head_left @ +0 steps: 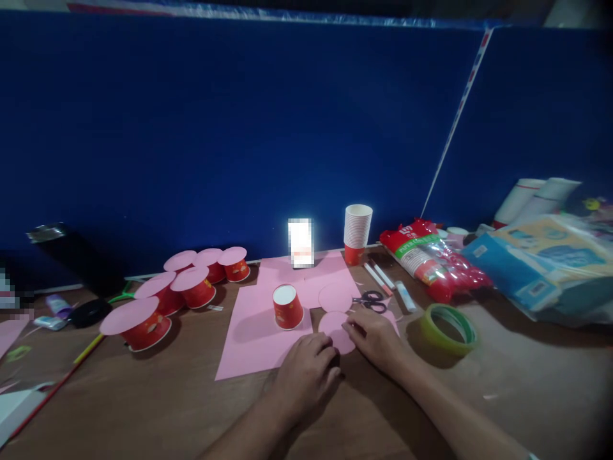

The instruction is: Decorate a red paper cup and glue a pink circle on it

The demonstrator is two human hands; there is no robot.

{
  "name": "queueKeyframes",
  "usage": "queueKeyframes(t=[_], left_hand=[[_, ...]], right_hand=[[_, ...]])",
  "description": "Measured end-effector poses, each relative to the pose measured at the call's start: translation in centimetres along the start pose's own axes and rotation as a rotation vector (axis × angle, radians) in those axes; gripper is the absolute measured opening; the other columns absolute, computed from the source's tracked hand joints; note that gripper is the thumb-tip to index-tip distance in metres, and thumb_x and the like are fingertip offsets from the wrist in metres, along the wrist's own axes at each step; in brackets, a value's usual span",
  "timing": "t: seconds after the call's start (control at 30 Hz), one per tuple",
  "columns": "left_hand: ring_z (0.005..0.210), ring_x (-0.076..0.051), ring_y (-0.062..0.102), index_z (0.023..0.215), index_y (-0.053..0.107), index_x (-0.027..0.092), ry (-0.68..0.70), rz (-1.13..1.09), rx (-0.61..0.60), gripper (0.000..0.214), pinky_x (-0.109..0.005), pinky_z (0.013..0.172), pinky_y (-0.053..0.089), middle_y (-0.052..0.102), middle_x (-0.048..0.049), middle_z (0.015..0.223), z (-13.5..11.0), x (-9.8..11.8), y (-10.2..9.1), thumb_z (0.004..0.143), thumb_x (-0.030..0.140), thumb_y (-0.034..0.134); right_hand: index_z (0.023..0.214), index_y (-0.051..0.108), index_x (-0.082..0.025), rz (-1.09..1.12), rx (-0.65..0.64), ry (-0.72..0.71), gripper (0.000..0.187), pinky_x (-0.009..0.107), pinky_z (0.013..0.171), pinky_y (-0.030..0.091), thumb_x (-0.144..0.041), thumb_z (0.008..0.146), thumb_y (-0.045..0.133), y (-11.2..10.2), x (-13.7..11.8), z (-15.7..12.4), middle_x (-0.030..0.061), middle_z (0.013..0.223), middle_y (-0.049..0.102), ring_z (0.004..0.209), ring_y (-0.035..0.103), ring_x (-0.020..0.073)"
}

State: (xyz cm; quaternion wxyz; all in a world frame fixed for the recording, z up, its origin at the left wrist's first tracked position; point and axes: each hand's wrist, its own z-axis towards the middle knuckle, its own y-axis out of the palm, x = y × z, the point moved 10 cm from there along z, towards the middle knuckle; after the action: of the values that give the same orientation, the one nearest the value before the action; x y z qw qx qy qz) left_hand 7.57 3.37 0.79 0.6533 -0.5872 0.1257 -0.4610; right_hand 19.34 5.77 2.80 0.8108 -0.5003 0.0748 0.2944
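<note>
A pink paper circle (pixel 331 324) lies flat on the table in front of me. At its right edge the bent fingers of my right hand (pixel 376 338) are closed on the paper. My left hand (pixel 306 370) rests at the circle's lower left, fingers loosely bent and apart, with nothing visible in them. Just beyond it an upside-down red paper cup (pixel 288 310) stands on a pink sheet (pixel 253 342). Another pink circle (pixel 335 298) lies behind the first, beside black-handled scissors (pixel 373 300).
Several red cups topped with pink discs (pixel 194 281) stand at left, near a black bottle (pixel 76 259). A cup stack (pixel 357 233), pens (pixel 379 278), glue stick (pixel 405 296), red cup package (pixel 433 259), tape roll (pixel 447 332) and blue package (pixel 536 268) are at right. A blue partition (pixel 239 128) rises behind.
</note>
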Motion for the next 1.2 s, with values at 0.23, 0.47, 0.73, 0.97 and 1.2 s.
queueKeyframes(t=[0.23, 0.47, 0.73, 0.97, 1.2], left_hand=[[0.097, -0.022, 0.053, 0.094, 0.059, 0.021, -0.001, 0.021, 0.002, 0.010, -0.038, 0.086, 0.044, 0.059, -0.0045, 0.104, 0.0, 0.1, -0.2, 0.084, 0.024, 0.056], [0.095, -0.022, 0.052, 0.094, 0.059, 0.021, -0.002, 0.023, 0.002, 0.011, -0.038, 0.084, 0.044, 0.059, -0.0052, 0.103, 0.0, 0.1, -0.3, 0.084, 0.024, 0.056], [0.095, -0.022, 0.052, 0.092, 0.058, 0.021, -0.003, 0.020, -0.005, 0.010, -0.037, 0.084, 0.044, 0.059, -0.0039, 0.101, 0.0, 0.0, -0.2, 0.083, 0.023, 0.058], [0.098, -0.023, 0.053, 0.095, 0.059, 0.021, 0.000, 0.012, -0.002, 0.013, -0.038, 0.087, 0.044, 0.059, -0.0050, 0.106, 0.0, -0.2, -0.2, 0.083, 0.024, 0.057], [0.095, -0.022, 0.053, 0.092, 0.059, 0.021, 0.008, -0.002, 0.006, 0.009, -0.037, 0.084, 0.044, 0.060, -0.0047, 0.103, 0.0, 0.0, -0.3, 0.085, 0.025, 0.054]], right_hand=[[0.072, 0.057, -0.019, -0.044, -0.067, 0.005, 0.018, 0.026, 0.067, 0.041, -0.020, 0.089, 0.053, 0.5, -0.3, -0.1, 0.0035, 0.074, 0.061, 0.072, 0.057, 0.0165], [0.073, 0.058, -0.018, -0.059, -0.087, -0.019, 0.017, 0.025, 0.066, 0.042, -0.017, 0.088, 0.052, -0.1, -1.6, 0.2, 0.0036, 0.074, 0.063, 0.071, 0.058, 0.0158], [0.068, 0.056, -0.019, -0.084, -0.102, -0.054, 0.022, 0.025, 0.063, 0.042, -0.018, 0.089, 0.049, -0.3, -2.5, 0.3, 0.0029, 0.071, 0.062, 0.067, 0.057, 0.0148], [0.069, 0.059, -0.019, -0.033, -0.037, -0.038, 0.021, 0.025, 0.064, 0.043, -0.021, 0.089, 0.052, -0.2, -1.0, 0.1, 0.0024, 0.070, 0.063, 0.068, 0.058, 0.0155], [0.081, 0.066, -0.019, 0.025, 0.143, 0.061, 0.019, 0.027, 0.067, 0.046, -0.028, 0.091, 0.052, -2.1, 1.8, 0.1, 0.0041, 0.078, 0.070, 0.071, 0.062, 0.0169]])
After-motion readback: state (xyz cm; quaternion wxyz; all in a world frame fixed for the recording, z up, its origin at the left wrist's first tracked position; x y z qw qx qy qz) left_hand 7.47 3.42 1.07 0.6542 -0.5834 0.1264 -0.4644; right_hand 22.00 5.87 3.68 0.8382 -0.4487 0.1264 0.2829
